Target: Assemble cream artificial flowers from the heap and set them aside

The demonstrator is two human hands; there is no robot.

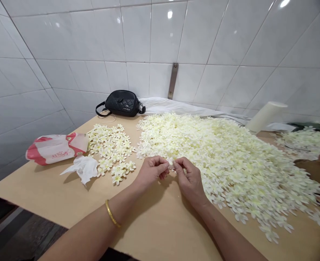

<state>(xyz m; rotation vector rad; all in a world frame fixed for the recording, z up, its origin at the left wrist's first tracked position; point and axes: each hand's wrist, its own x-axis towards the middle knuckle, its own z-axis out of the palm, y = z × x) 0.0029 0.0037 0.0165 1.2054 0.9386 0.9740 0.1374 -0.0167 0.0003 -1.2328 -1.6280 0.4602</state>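
Observation:
Over the table, my left hand [154,169] and my right hand [189,179] meet fingertip to fingertip. Both pinch a small white artificial flower [171,165], mostly hidden by the fingers. Just behind them spreads a large heap of pale yellow-white artificial flowers [219,148], running far to the right. To the left of my left hand lies a smaller group of similar flowers [109,143], some showing yellow-green centres. A few flowers [122,170] at its near end sit closest to my left wrist.
A red-and-white packet [58,148] and a crumpled white tissue [84,168] lie on the left of the table [149,224]. At the back are a black bag [123,103] and a white cloth [173,106]. A cream cylinder [267,116] leans at the right, near a brown object [316,168].

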